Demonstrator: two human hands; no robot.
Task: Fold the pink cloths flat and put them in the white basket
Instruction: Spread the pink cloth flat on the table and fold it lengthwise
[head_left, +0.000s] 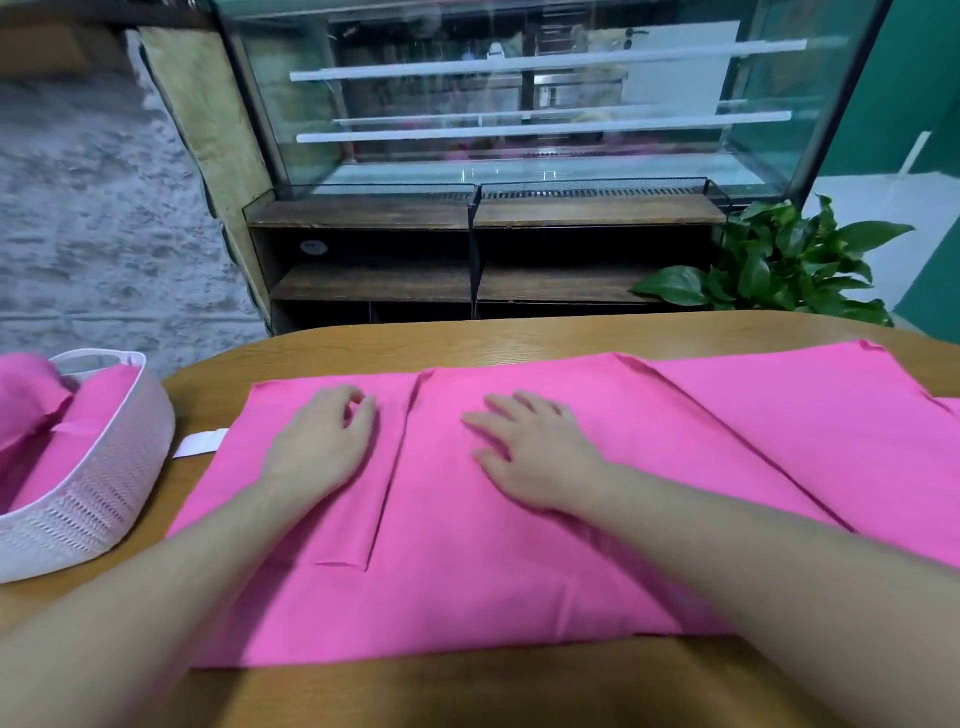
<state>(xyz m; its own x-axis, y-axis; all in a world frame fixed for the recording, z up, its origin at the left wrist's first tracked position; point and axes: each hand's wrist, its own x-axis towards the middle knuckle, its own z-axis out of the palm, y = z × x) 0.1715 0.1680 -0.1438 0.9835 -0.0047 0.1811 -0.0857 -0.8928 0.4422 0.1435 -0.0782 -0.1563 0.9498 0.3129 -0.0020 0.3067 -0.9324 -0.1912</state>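
Hands, left and right, flat on pink cloth beside white basket.

I am pressing my left hand and right hand on the pink cloth, which is looking like matt woven fabric, smooth with a few soft creases. It is lying on the table, whose wood-grain top is showing a light satin sheen. Left of the cloth, the white basket is looking like matt plastic with a perforated wall, and it is holding more pink fabric. Beyond the table, the display case is showing glossy glass, and the shelves under it are looking like dark, rough-grained wood.
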